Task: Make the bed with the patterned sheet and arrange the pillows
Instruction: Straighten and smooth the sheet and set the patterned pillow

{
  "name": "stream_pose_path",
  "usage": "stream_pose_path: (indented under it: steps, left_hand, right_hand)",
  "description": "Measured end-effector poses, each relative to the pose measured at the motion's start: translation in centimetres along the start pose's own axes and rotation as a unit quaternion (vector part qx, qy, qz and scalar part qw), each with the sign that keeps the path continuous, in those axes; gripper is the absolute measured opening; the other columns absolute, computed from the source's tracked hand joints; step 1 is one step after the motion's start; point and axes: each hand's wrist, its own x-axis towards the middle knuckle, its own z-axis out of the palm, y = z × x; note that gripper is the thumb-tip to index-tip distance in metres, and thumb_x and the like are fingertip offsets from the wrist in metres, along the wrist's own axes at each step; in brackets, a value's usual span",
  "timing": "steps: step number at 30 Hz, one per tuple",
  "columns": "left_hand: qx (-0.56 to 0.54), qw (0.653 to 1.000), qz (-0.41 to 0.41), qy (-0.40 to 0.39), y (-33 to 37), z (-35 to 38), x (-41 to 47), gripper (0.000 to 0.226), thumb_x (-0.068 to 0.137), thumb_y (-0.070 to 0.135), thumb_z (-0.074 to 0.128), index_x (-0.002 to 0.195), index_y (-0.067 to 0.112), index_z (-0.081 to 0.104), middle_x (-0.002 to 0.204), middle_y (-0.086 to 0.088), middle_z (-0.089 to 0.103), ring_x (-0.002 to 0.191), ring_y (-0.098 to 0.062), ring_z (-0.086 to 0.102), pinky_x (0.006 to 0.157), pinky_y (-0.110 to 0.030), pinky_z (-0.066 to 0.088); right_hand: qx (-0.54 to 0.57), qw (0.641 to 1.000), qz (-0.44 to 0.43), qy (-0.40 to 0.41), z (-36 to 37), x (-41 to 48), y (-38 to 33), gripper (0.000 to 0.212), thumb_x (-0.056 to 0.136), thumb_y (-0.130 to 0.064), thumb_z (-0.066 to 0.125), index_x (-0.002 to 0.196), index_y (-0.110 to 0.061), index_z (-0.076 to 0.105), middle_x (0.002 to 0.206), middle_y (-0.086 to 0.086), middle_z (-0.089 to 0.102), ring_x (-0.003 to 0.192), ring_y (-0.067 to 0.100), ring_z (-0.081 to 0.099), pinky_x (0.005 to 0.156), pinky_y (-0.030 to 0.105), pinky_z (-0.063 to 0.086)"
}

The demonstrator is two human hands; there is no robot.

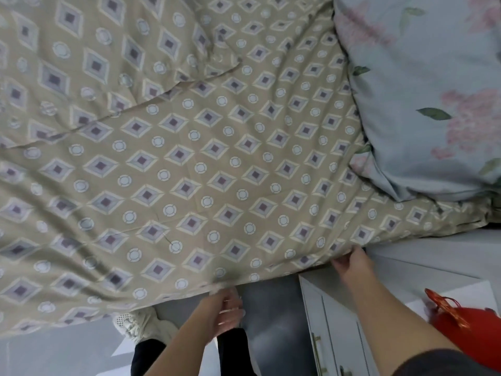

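- The left hand has its fingers curled on the near hem of the patterned sheet, pinching the cloth where it hangs toward the grey floor.
- The right hand grips the same hem further right, fingers closed on the cloth, which gathers into creases at that spot.
- The sheet spreads away from both hands, wrinkled. A folded layer lies across its far left part, ending in a diagonal edge.
- A pale blue floral pillow rests on the sheet's far right, well apart from both hands.
- A white cabinet stands just beside the right forearm, with a red bag to its right.
- A pale shoe shows below the hem, left of the left hand.
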Motion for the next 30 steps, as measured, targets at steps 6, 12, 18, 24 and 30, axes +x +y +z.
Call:
stream_pose_path:
  steps: [6, 12, 18, 24, 30]
  left_hand:
    - [-0.117, 0.986, 0.105, -0.057, 1.0, 7.6, 2.1, 0.028, 0.097, 0.009, 0.049, 0.124, 0.001, 0.053, 0.112, -0.011, 0.066, 0.089, -0.024, 0.067, 0.062, -0.034, 0.057]
    - [-0.119, 0.98, 0.157, 0.027, 0.8, 10.6, 2.3, 0.015, 0.096, 0.002, 0.047, 0.106, 0.002, 0.059, 0.087, -0.01, 0.067, 0.072, -0.021, 0.064, 0.046, -0.023, 0.053]
    - [-0.064, 0.977, 0.17, 0.11, -0.4, 11.3, 2.0, 0.01, 0.091, 0.005, 0.053, 0.087, 0.004, 0.062, 0.068, -0.009, 0.061, 0.056, -0.019, 0.059, 0.046, -0.023, 0.049]
    - [-0.047, 0.976, 0.177, 0.122, -0.9, 11.3, 2.0, 0.014, 0.093, 0.007, 0.051, 0.082, 0.006, 0.059, 0.068, -0.01, 0.056, 0.058, -0.021, 0.055, 0.053, -0.026, 0.047]
    - [-0.041, 0.969, 0.214, 0.119, 0.1, 11.2, 3.5, 0.015, 0.09, 0.003, 0.054, 0.078, 0.002, 0.062, 0.064, -0.009, 0.061, 0.06, -0.023, 0.06, 0.059, -0.029, 0.051]
  right_hand:
    - [0.019, 0.992, -0.033, 0.122, -1.7, 5.2, -6.9, 0.021, 0.092, -0.026, 0.057, 0.095, -0.005, 0.056, 0.095, 0.012, 0.061, 0.068, 0.022, 0.057, 0.057, 0.028, 0.053]
    - [-0.166, 0.963, -0.112, 0.177, -3.6, 7.2, -8.2, 0.021, 0.089, -0.02, 0.051, 0.081, -0.003, 0.061, 0.076, 0.011, 0.062, 0.062, 0.025, 0.055, 0.054, 0.033, 0.045]
    - [-0.261, 0.936, -0.132, 0.195, -5.4, 6.9, -8.6, 0.028, 0.091, -0.008, 0.042, 0.105, 0.004, 0.063, 0.11, 0.022, 0.064, 0.098, 0.037, 0.061, 0.081, 0.035, 0.047]
    - [-0.067, 0.994, -0.044, 0.073, -4.7, 6.0, -11.5, 0.012, 0.095, -0.014, 0.047, 0.101, -0.008, 0.056, 0.086, 0.012, 0.06, 0.069, 0.022, 0.056, 0.059, 0.034, 0.056]
    - [-0.117, 0.978, -0.115, 0.132, -5.7, 10.6, -14.6, 0.015, 0.097, -0.019, 0.045, 0.105, -0.009, 0.052, 0.088, 0.01, 0.058, 0.069, 0.022, 0.057, 0.061, 0.034, 0.056]
